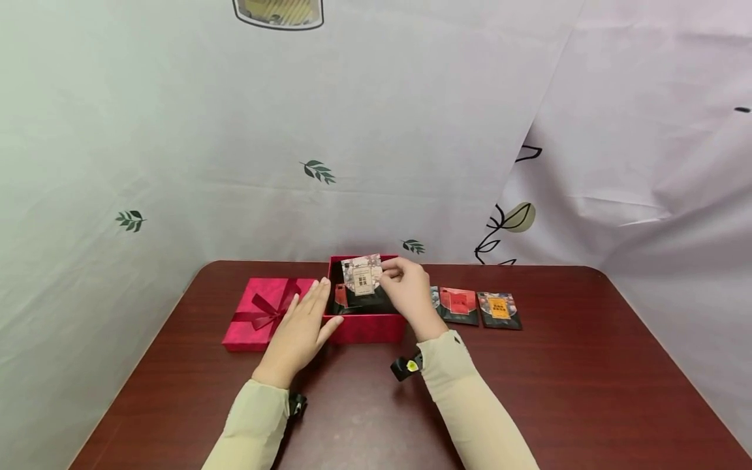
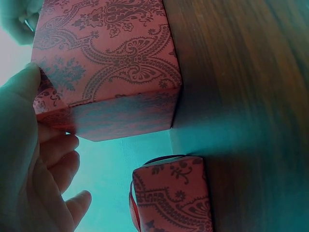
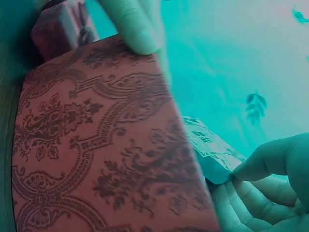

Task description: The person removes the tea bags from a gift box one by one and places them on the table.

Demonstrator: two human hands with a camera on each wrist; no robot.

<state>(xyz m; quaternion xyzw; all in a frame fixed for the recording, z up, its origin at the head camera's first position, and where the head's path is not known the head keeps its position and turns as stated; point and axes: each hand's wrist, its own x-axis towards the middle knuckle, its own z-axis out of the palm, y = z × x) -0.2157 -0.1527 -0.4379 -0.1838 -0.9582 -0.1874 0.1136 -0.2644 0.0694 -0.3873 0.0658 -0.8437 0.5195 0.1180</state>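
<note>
An open red patterned gift box (image 1: 367, 330) stands near the table's back edge, with dark sachets inside, one showing a red label (image 1: 341, 296). My right hand (image 1: 412, 294) pinches a floral-topped sachet (image 1: 362, 275) by its right edge, tilted up over the box; in the right wrist view that sachet (image 3: 212, 145) rises behind the box wall. The left hand (image 1: 298, 336) lies at the box's front left corner with straight fingers. In the left wrist view its thumb touches the patterned front (image 2: 116, 53), the other fingers beside the left side wall.
The matching red lid (image 1: 249, 329) with a dark ribbon bow lies left of the box. To the right, a red sachet (image 1: 459, 304) and an orange-labelled sachet (image 1: 501, 309) lie in a row, with another sachet (image 1: 435, 297) partly hidden by my right hand. A printed white cloth (image 1: 376, 130) hangs behind.
</note>
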